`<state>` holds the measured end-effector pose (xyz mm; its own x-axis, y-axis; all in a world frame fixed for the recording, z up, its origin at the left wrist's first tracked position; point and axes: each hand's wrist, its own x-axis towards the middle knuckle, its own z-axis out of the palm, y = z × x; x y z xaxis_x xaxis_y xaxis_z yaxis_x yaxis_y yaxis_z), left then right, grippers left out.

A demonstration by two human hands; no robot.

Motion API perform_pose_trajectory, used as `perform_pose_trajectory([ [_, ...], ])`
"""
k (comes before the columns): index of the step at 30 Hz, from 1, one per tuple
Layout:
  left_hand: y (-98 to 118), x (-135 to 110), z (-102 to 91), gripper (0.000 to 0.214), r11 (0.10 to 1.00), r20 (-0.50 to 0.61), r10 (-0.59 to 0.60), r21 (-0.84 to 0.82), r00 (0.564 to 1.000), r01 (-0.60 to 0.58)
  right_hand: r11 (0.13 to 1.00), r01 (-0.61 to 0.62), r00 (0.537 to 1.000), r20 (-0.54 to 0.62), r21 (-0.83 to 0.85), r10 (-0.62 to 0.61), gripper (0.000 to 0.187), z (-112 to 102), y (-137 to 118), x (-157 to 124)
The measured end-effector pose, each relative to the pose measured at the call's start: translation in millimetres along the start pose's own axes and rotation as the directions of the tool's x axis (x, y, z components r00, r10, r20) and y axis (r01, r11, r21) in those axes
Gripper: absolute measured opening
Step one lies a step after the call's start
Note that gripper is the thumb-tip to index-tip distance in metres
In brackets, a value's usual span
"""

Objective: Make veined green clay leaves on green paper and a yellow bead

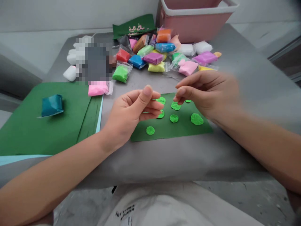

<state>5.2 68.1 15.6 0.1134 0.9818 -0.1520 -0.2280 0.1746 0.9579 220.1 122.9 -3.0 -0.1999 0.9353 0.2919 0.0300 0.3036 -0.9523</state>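
Both hands hover over a dark green sheet (pixel 162 133) with several flat, bright green clay discs on it. My left hand (pixel 134 110) has its thumb pressed toward the curled fingers; anything between them is hidden. To its right, my right hand (pixel 209 92) pinches thumb and fingertips together, and what they hold, if anything, is too small to make out. The hands are apart from each other. One ridged disc (pixel 197 119) lies below the right hand, another disc (pixel 150 130) near the front edge of the sheet. Fingers partly cover some of the discs.
Bagged clay in many colours, such as a green pack (pixel 120 73) and a purple pack (pixel 154 58), lies behind. A pink basket (pixel 195 25) stands at the back. On the left, a teal pack (pixel 52 105) rests on larger green sheets (pixel 56 135). A blurred-out square hides part.
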Motion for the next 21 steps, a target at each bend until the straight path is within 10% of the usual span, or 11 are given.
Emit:
perform_pose_trajectory([
  [11,0,12,-3.0,0.007,0.994,-0.094,0.035,-0.101,0.995,-0.045,0.943,0.052,0.983,0.181,-0.329,0.009,0.011,2,0,42],
  [16,-1,14,-7.4,0.036,0.991,-0.069,0.085,-0.095,0.994,-0.091,0.717,0.184,0.957,0.290,-0.672,0.026,0.017,6,11,72],
  [21,-3,15,-10.0,0.020,0.985,-0.059,0.139,-0.091,0.989,-0.144,0.526,0.301,0.938,0.347,-0.796,-0.012,0.017,14,25,83],
])
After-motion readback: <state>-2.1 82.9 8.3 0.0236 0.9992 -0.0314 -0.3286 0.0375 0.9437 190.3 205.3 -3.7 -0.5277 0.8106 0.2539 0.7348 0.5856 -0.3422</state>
